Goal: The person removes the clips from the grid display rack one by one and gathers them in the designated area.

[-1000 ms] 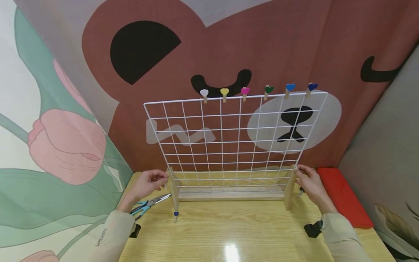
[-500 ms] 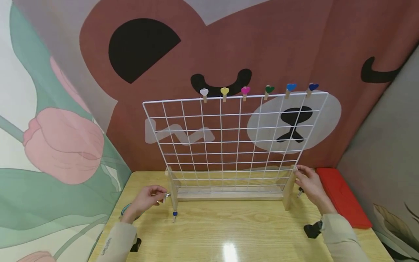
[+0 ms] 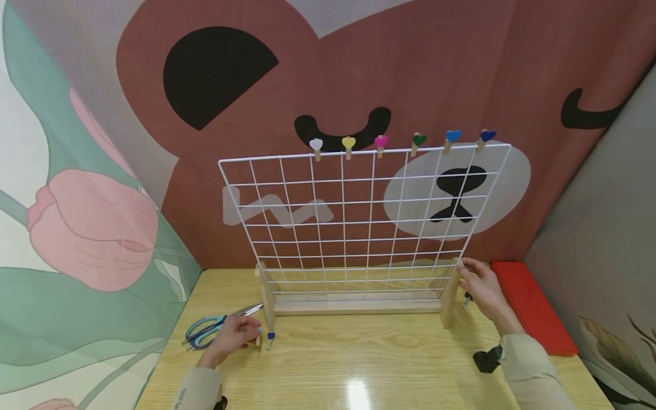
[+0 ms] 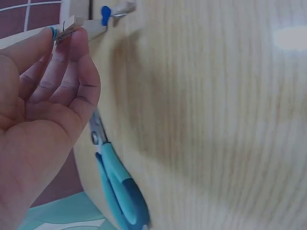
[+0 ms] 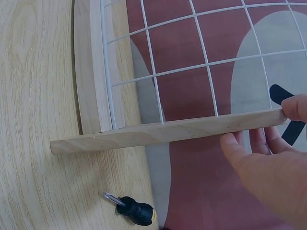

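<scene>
A little wooden clothespin (image 4: 69,28), slim and smooth with a bit of blue at its edge, sits in the left hand (image 3: 233,337): thumb and fingertips closed together on it, the other fingers bent, low by the foot of the left upright (image 3: 266,296). Right beside it there's one small piece with a dark blue head (image 3: 271,337), its finer shape too small to make out.

Over to the right hand (image 3: 482,290), and it's got thumb and fingers bent around the top end of the right upright (image 5: 168,132), a flat bar of pale, grained wood. Two uprights, then, one wire grid (image 3: 344,221) between them, white, thin and square-meshed, leaning back above a straight wooden rail (image 3: 359,308).

Along the top wire, count them, six heart-topped clips: white (image 3: 316,144), yellow (image 3: 348,143), pink (image 3: 381,142), green (image 3: 418,140), light blue (image 3: 452,136), dark blue (image 3: 487,136).

Further out, one pair of scissors (image 4: 120,184), steel blades, teal and dark blue handles, near the left upright; one stubby black screwdriver (image 5: 136,211) near the right; one flat red case (image 3: 535,307) beyond. All on a glossy wood-grain table (image 3: 400,364), with a brown bear-print cloth (image 3: 420,68) behind.
</scene>
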{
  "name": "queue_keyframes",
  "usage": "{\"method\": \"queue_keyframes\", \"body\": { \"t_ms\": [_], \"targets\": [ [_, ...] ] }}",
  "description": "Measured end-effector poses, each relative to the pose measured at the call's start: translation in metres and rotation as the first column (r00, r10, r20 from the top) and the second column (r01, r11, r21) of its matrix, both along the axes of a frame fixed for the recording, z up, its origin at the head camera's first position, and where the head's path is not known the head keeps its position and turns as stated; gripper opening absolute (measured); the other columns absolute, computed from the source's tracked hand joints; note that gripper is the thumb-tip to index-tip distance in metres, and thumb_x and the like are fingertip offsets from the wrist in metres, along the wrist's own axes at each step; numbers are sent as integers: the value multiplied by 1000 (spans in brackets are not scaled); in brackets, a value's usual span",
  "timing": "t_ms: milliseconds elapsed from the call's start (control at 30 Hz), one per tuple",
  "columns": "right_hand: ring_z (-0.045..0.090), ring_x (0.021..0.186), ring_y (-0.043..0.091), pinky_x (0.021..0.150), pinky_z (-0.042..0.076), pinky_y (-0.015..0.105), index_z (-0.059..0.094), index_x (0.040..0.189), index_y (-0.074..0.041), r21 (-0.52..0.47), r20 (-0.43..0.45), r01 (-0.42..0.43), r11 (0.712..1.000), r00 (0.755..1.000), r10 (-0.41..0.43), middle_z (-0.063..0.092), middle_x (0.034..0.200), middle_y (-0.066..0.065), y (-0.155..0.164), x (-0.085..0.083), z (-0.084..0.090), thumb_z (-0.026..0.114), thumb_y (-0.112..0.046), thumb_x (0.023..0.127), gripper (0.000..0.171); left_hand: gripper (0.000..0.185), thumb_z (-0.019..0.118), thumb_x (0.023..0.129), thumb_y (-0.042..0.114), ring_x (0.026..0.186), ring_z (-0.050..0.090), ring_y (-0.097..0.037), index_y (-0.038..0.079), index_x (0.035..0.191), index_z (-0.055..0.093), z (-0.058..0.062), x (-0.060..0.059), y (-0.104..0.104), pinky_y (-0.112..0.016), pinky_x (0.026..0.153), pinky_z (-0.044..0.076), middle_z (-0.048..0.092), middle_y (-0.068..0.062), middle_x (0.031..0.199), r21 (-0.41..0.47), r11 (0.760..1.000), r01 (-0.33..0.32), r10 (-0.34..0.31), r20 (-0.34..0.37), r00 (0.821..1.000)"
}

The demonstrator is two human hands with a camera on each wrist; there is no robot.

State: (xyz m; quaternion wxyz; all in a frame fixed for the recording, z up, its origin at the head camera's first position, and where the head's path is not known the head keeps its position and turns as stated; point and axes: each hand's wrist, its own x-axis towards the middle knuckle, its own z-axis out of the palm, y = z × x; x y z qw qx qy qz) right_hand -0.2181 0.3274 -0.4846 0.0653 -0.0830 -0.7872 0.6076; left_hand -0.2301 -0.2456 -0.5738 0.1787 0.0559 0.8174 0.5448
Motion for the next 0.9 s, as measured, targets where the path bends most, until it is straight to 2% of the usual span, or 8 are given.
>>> {"method": "queue_keyframes", "body": {
  "t_ms": [200,433,733,900],
  "targets": [
    [45,92,-11,80,47,14,31,138,13,11,6,11,1000,1000,-11,39,127,18,-2,0,1,42,-22,103,51,30,63,93,11,77,62,-15,-12,110,56,-11,0,0,-35,65,52,68,-13,90,-20,999,-45,45,33,998],
    [44,94,-10,80,46,14,28,140,13,11,14,-19,1000,1000,19,36,130,21,-2,2,3,41,-24,104,54,27,65,91,9,71,62,-16,-10,108,58,-16,1,1,-35,60,49,67,-9,85,-51,996,-76,78,35,996],
    [44,94,-10,80,46,13,27,140,13,12,7,-21,1000,1000,21,35,132,24,-3,3,5,39,-27,104,56,15,66,88,2,68,63,-19,-9,97,62,-21,-4,8,-32,54,49,66,-8,78,-77,986,-145,143,-36,989],
    [44,94,-10,81,46,13,27,140,14,10,2,-16,1000,1000,16,35,132,23,-4,3,5,40,-27,103,57,11,68,86,2,67,62,-18,-7,92,64,-29,-4,10,-30,54,50,65,-6,74,-93,977,-190,186,-51,981]
  ]
}}
